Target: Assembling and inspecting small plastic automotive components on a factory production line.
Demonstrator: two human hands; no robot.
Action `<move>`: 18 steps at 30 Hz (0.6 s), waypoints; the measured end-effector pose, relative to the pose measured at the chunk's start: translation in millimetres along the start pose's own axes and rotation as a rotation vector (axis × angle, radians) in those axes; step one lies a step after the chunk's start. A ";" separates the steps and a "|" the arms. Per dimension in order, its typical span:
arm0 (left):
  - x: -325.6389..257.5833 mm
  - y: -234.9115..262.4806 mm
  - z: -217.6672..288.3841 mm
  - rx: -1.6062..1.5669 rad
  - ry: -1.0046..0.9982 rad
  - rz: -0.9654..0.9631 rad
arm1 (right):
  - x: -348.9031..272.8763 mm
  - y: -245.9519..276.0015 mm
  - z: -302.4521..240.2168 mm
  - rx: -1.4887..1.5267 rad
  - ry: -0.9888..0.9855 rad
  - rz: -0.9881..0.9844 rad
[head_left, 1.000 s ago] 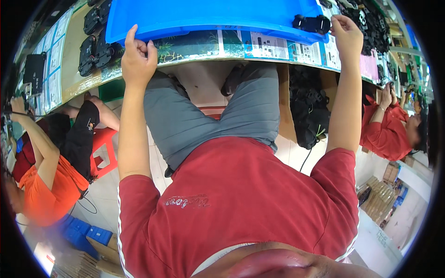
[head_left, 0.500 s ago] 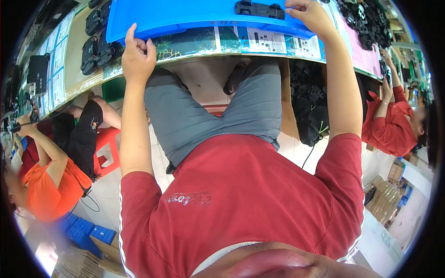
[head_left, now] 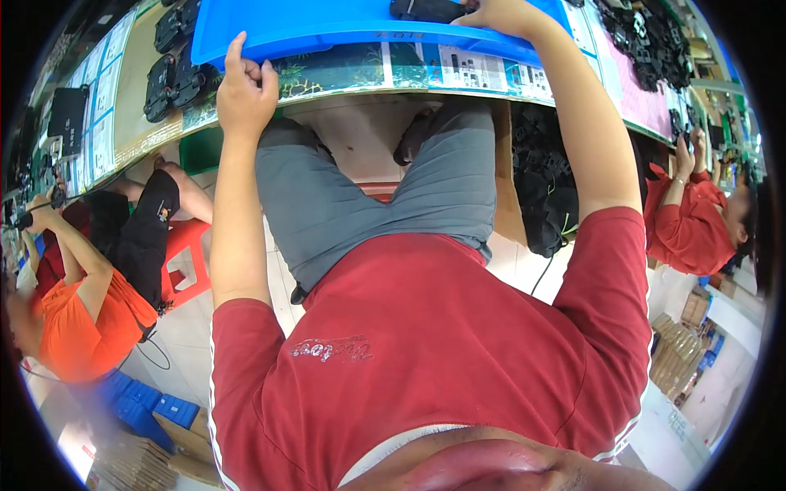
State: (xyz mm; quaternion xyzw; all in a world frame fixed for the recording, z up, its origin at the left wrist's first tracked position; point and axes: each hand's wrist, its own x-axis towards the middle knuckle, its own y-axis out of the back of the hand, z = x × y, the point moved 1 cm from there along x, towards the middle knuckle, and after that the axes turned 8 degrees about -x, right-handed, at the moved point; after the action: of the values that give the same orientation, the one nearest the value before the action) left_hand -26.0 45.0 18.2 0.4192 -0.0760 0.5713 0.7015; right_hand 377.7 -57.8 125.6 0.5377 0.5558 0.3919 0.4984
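Blk part [head_left: 427, 10] in blue bin [head_left: 315, 16], 12 o'clock. R hand [head_left: 501, 16], 1 o'clock, at part's 3 o'clock end; can't tell if fingers grip. L hand [head_left: 246, 96], ~11 o'clock, by bin edge, half-open, index out.

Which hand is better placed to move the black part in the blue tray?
Probably the right hand: it is at the black part in the blue tray. The left hand is farther off, by the tray's near left corner.
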 end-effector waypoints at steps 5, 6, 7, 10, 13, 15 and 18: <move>-2.8 1.8 -4.4 -0.005 -0.024 0.002 | -50.0 7.8 -5.1 0.150 -0.101 0.630; -3.2 1.3 -3.8 -0.006 -0.020 -0.002 | -69.7 13.3 -6.4 0.087 -0.149 0.763; -3.6 1.1 -3.2 -0.003 -0.015 -0.004 | -85.6 12.2 -0.5 0.578 -0.366 0.720; -4.2 1.5 -0.7 0.002 -0.037 0.010 | -143.3 12.0 74.4 0.071 -0.242 1.142; -4.4 2.3 0.0 -0.016 -0.021 0.017 | -190.2 29.2 83.1 -0.451 -0.302 1.204; -4.9 2.4 -2.0 -0.017 -0.025 0.025 | -202.3 23.0 104.9 -0.559 -0.281 1.118; -2.4 1.1 5.3 -0.035 0.020 0.004 | -202.3 -13.3 146.0 -0.486 -0.310 0.888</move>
State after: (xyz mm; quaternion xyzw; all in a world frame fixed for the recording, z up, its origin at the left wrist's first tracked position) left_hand -25.8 39.7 20.7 0.4009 -0.0799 0.5753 0.7084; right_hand 502.2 -273.8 110.9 0.6419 0.0871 0.5987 0.4711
